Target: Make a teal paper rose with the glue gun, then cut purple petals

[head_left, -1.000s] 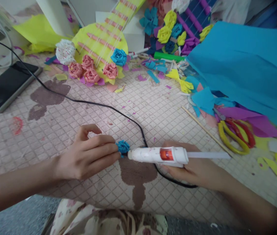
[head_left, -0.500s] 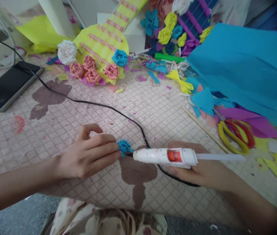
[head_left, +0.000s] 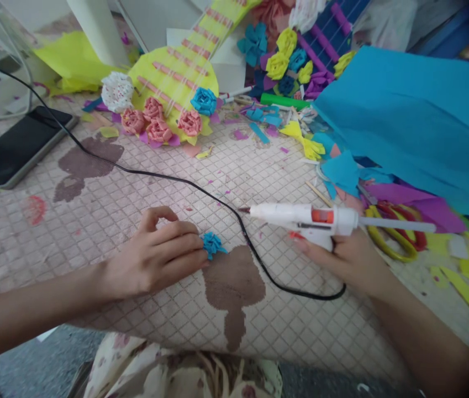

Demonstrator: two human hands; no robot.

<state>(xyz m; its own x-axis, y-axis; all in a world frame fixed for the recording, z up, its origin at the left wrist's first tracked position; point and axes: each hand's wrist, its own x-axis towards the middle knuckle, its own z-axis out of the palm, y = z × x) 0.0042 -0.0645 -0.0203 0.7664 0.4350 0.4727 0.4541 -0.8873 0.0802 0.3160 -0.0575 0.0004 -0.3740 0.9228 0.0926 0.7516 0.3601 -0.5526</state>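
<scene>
A small blue paper flower (head_left: pixel 213 244) is pinched in the fingertips of my left hand (head_left: pixel 163 251), a little above the table, with a short strip end pointing right. My right hand (head_left: pixel 346 257) grips the handle of a white hot glue gun (head_left: pixel 288 213). The gun lies level, its dark nozzle pointing left, up and to the right of the flower and apart from it. A translucent glue stick (head_left: pixel 400 224) sticks out of the gun's back end. From the gun, a black cord (head_left: pixel 184 181) runs across the cloth.
A yellow paper guitar shape (head_left: pixel 155 72) with paper roses stands at the back. Blue paper (head_left: pixel 408 105), scissors (head_left: pixel 391 237) and scraps lie at the right. A phone (head_left: pixel 19 143) rests at the left on the quilted tablecloth (head_left: pixel 168 326).
The glue gun in my right hand has moved up and to the right, away from the flower, and its nozzle now shows. My left hand has barely moved and still holds the flower.
</scene>
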